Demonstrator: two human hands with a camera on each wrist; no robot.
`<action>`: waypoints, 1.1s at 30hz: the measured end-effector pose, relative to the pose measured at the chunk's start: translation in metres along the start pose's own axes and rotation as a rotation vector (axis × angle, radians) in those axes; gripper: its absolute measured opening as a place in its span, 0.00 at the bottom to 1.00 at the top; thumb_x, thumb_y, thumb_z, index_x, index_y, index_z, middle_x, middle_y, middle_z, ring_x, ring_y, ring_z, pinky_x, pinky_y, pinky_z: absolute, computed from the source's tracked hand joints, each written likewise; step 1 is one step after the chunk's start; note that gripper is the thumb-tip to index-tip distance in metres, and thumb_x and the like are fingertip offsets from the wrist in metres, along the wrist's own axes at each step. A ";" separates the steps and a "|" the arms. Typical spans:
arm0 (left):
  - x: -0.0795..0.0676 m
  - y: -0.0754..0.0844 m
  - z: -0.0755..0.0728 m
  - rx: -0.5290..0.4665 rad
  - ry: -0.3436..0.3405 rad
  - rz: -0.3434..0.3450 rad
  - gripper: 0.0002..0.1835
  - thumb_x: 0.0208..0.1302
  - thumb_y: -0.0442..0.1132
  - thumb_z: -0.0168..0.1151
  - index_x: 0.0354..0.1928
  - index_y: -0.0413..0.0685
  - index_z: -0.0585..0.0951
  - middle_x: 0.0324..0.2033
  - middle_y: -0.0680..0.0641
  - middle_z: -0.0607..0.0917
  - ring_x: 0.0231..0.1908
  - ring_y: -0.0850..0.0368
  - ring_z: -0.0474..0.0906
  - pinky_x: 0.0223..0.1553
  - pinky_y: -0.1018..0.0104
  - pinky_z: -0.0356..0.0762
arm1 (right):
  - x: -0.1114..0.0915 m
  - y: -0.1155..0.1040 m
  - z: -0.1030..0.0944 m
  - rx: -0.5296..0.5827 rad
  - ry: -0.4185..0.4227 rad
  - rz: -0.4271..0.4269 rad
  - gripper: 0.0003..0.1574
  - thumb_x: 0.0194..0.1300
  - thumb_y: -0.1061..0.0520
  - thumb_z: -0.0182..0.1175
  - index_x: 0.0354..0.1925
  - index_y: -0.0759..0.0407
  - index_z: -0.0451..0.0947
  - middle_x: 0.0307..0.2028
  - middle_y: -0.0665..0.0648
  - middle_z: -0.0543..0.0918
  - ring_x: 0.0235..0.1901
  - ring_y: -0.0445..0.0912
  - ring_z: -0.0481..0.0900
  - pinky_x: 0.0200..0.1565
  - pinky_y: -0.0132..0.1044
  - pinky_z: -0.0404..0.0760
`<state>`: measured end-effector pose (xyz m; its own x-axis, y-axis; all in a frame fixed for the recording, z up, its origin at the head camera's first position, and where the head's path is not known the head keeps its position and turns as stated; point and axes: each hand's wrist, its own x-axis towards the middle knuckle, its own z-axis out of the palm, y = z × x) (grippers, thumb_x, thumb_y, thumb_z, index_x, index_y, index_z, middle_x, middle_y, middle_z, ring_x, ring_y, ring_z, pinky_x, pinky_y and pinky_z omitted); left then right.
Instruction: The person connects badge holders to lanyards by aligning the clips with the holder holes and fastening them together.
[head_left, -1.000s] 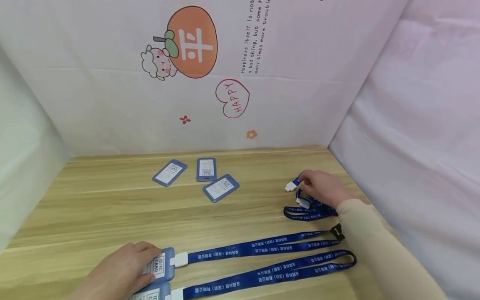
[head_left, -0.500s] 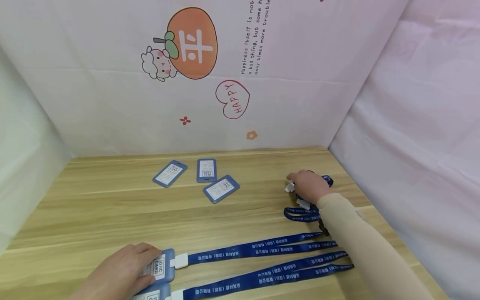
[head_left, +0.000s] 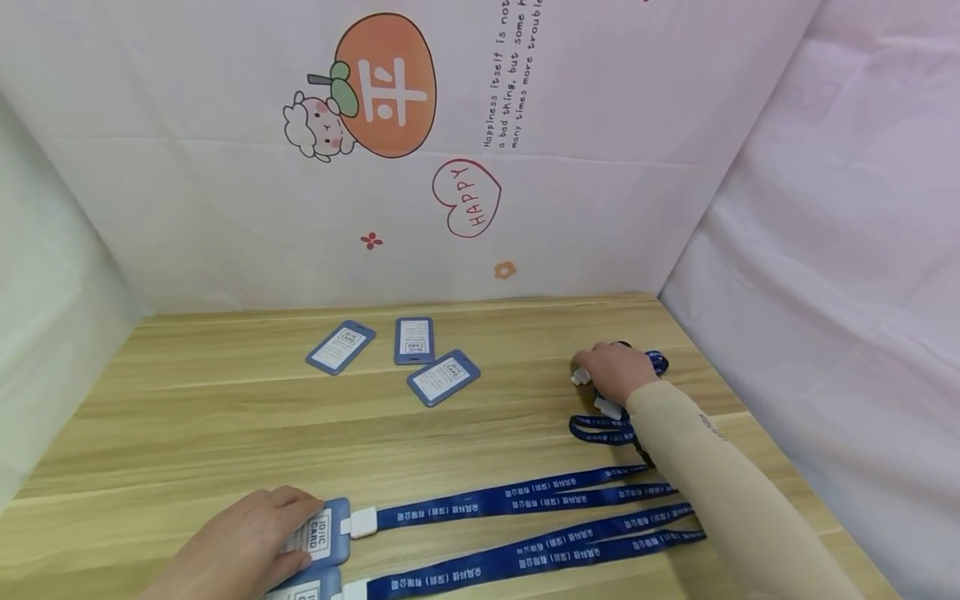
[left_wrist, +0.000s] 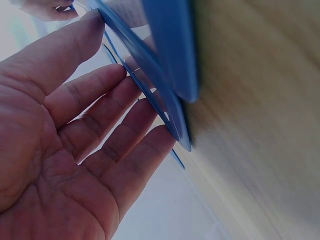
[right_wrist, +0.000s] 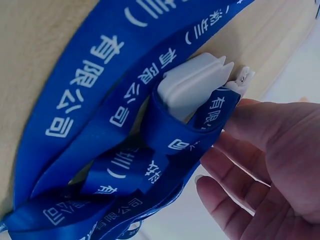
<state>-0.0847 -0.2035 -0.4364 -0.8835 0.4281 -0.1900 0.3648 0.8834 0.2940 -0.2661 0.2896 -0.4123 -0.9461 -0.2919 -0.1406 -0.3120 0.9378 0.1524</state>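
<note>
My left hand (head_left: 243,537) rests on a blue ID card holder (head_left: 340,533) at the front left, thumb at its near side. Just in front lies a second card holder (head_left: 326,581), partly under the hand. Each is joined by a white clip (head_left: 363,522) to a blue lanyard with white lettering (head_left: 480,500). At the right, my right hand (head_left: 615,371) is over a pile of loose lanyards (head_left: 600,432). In the right wrist view, its thumb and finger pinch a lanyard strap (right_wrist: 220,111) beside a white clip (right_wrist: 242,80). Another white clip (right_wrist: 192,77) lies close by.
Three separate card holders (head_left: 341,347) lie at the back middle of the wooden table (head_left: 225,400). White printed cloth (head_left: 247,233) stands behind the table, and more white cloth (head_left: 840,275) hangs along the right side.
My right hand has moved a little left over the lanyard pile, and its fingers have drawn in at the white clip. The left hand and the laid-out lanyards stay put.
</note>
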 end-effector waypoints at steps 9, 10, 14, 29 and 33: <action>0.001 0.000 -0.002 -0.009 -0.012 -0.002 0.29 0.55 0.52 0.80 0.57 0.49 0.86 0.52 0.49 0.87 0.46 0.55 0.83 0.52 0.48 0.86 | 0.000 0.003 -0.003 0.008 -0.029 0.014 0.15 0.75 0.62 0.61 0.55 0.51 0.86 0.43 0.57 0.89 0.41 0.52 0.85 0.44 0.55 0.87; 0.001 0.000 -0.002 -0.008 -0.011 0.000 0.29 0.55 0.52 0.80 0.57 0.49 0.86 0.52 0.49 0.87 0.46 0.55 0.83 0.52 0.48 0.86 | 0.000 0.003 -0.002 0.008 -0.030 0.014 0.15 0.74 0.61 0.62 0.55 0.51 0.86 0.43 0.56 0.89 0.40 0.52 0.85 0.44 0.55 0.87; 0.000 0.000 -0.002 0.001 -0.004 0.008 0.29 0.55 0.52 0.80 0.57 0.49 0.86 0.52 0.49 0.87 0.46 0.55 0.83 0.52 0.49 0.86 | 0.003 0.008 0.000 0.017 -0.039 0.033 0.12 0.75 0.60 0.61 0.52 0.51 0.87 0.40 0.55 0.89 0.36 0.50 0.84 0.42 0.54 0.88; -0.001 0.000 -0.001 -0.005 0.008 0.028 0.28 0.55 0.50 0.80 0.57 0.48 0.86 0.52 0.49 0.87 0.45 0.56 0.83 0.50 0.50 0.87 | -0.004 0.013 -0.002 0.119 -0.015 0.051 0.07 0.71 0.53 0.68 0.35 0.50 0.81 0.31 0.50 0.87 0.24 0.45 0.79 0.29 0.41 0.81; -0.001 0.000 -0.001 -0.012 0.002 0.024 0.28 0.55 0.50 0.80 0.57 0.48 0.86 0.52 0.49 0.87 0.45 0.56 0.83 0.51 0.50 0.87 | -0.007 0.015 -0.001 0.139 -0.016 0.047 0.09 0.72 0.52 0.67 0.32 0.48 0.81 0.31 0.50 0.87 0.25 0.45 0.78 0.29 0.41 0.81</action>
<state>-0.0841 -0.2045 -0.4348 -0.8753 0.4484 -0.1811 0.3822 0.8708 0.3092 -0.2644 0.3055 -0.4082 -0.9573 -0.2454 -0.1526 -0.2516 0.9676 0.0226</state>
